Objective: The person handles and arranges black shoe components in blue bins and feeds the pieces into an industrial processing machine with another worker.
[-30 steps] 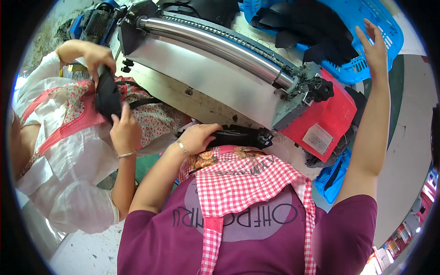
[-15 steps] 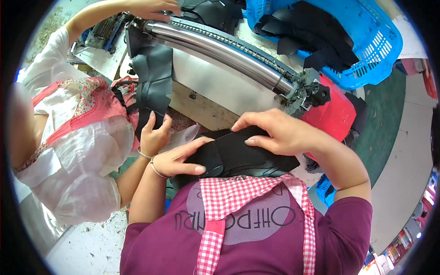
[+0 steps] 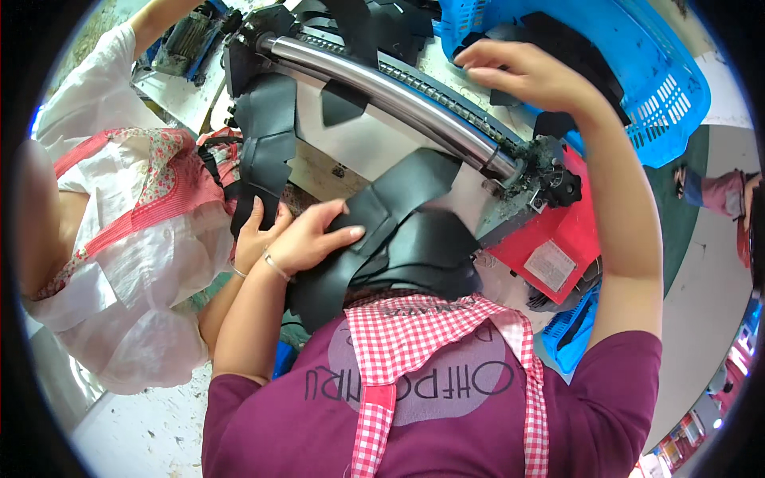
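Note:
A stack of black leather-like cut pieces point(image 3: 426, 247) lies on my lap, its layers fanned toward the machine. My left hand point(image 3: 315, 239) grips the left edge of a piece in this stack, thumb on top. My right hand point(image 3: 518, 76) is raised beyond the steel roller point(image 3: 390, 95), near the blue basket point(image 3: 669, 103). Its fingers are stretched out and nothing shows in them. Another black piece point(image 3: 344, 102) runs over the roller's left part, its near end hanging on this side.
At my left sits a co-worker in a white top point(image 3: 143, 263), a hand close to my left wrist and black pieces point(image 3: 267, 119) in front. A red panel point(image 3: 558, 247) stands at the machine's right end. More black pieces fill the basket.
My right hand has left the stack and moved up and away toward the basket. The stack's pieces now spread out further. A piece now lies across the roller; the co-worker's far hand has withdrawn.

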The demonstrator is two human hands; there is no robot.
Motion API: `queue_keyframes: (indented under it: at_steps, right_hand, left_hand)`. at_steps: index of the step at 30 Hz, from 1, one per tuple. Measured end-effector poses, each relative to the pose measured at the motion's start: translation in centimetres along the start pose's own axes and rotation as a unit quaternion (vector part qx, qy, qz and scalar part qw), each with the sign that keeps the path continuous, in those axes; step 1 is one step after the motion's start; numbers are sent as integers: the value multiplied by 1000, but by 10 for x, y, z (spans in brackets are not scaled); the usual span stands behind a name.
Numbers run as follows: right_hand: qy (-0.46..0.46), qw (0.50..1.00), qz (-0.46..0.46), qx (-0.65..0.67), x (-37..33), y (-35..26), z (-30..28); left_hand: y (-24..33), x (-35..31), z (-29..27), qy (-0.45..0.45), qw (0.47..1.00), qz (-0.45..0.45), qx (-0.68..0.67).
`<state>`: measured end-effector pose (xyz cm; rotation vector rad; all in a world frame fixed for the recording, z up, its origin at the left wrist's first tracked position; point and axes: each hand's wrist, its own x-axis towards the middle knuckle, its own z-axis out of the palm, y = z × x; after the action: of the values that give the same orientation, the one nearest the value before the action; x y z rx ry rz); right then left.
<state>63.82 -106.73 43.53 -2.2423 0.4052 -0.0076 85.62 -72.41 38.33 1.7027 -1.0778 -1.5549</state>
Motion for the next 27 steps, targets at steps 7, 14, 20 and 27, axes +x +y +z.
queue_keyframes:
  at_steps: [7, 14, 20, 27]
  right_hand:
    - [-119, 990, 55, 57, 32, 69, 26]
    - [91, 996, 4, -19, 1, 7, -75]
    - [148, 924, -94, -339, 23, 51, -5]
    - [108, 988, -15, -113, 2, 75, -3]
  left_hand:
    - [45, -3, -28, -100, 982, -35, -159]
    - [45, -26, -19, -66, 979, -123, -151]
    - [30, 30, -18, 0, 997, -65, 35]
    - [61, -9, -25, -88, 977, -37, -193]
